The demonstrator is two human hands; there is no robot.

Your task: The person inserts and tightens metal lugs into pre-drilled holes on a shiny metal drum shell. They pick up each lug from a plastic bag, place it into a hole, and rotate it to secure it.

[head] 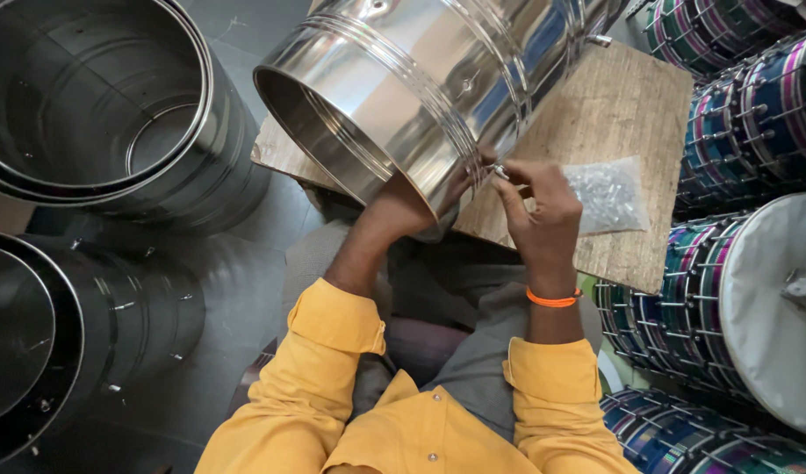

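A shiny steel drum shell (412, 79) lies on its side across a wooden board (614, 114) in front of me. My left hand (403, 206) reaches inside the shell's open rim, fingers hidden behind the metal wall. My right hand (539, 206) presses a small metal screw or fitting (500, 171) against the shell's outside wall near the rim. An orange band circles my right wrist. A clear plastic bag of small metal screws (607, 195) lies on the board just right of my right hand.
Nested steel shells (96, 105) stand at the left, and more dark shells (61, 333) lie below them. Finished drums with purple and blue bands (745, 105) are stacked on the right, one with a white head (772, 307). Dark floor lies between.
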